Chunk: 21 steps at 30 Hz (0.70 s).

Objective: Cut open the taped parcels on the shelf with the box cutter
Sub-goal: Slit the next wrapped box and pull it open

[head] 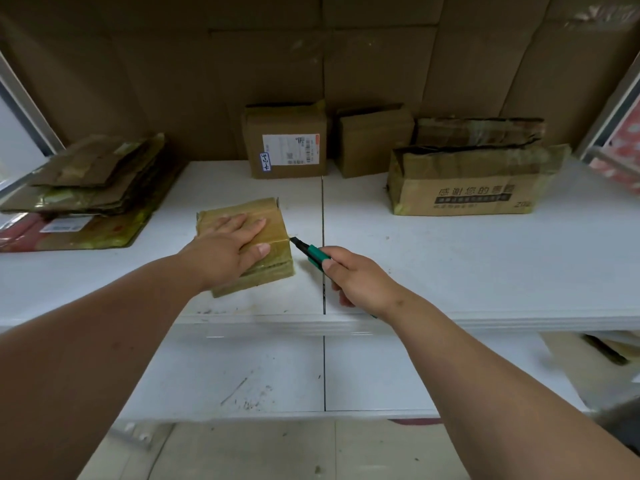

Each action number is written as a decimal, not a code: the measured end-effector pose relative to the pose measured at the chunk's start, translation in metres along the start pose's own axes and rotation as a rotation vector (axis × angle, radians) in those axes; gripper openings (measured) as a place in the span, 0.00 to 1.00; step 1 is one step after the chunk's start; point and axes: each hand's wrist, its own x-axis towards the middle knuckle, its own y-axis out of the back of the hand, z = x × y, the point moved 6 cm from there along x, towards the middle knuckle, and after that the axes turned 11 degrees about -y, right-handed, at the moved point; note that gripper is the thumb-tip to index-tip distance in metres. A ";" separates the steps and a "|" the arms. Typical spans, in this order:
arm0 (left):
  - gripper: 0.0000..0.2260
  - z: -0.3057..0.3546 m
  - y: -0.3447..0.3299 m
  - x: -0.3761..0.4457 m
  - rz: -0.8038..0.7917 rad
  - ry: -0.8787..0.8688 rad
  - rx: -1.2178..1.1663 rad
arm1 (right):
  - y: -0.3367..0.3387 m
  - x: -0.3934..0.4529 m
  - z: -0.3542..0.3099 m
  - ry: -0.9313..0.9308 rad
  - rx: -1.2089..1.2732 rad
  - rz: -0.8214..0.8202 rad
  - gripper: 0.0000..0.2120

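At the far left of the white shelf [450,271] lies a stack of flattened cardboard [100,174], pushed to the side, I'd guess so that opened packaging stays out of the working area. Next comes the small taped parcel [273,220], pulled near the shelf's front edge where both arms reach it easily. The left hand [225,247] lies flat on its top, fingers straight and spread, pressing down; that looks meant to stop the parcel sliding when the blade pushes in. Just right of it, the right hand [356,275] is wrapped around the green box cutter [310,252], thumb on top of the handle, with the dark tip meeting the parcel's right edge at the tape seam. Entering from the side keeps the blade away from the pressing fingers.

Behind, against the cardboard back wall, stands a labelled box [284,140], beside it a plain brown box [374,140], and further right a long printed carton [467,181] whose top looks torn open. Whether the two upright ones are sealed I cannot tell.
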 end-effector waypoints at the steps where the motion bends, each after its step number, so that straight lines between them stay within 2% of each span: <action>1: 0.28 0.000 0.000 -0.001 -0.003 0.004 -0.002 | 0.000 -0.001 0.001 0.006 0.024 0.003 0.10; 5: 0.28 0.000 0.000 -0.001 -0.007 0.014 -0.003 | -0.001 -0.002 0.006 0.031 0.077 0.022 0.11; 10: 0.29 -0.004 -0.002 0.002 0.002 0.025 -0.011 | -0.003 -0.001 0.005 0.031 0.032 0.053 0.11; 21: 0.28 -0.005 -0.003 0.002 0.011 0.015 -0.031 | 0.000 0.000 0.004 0.007 0.024 0.030 0.11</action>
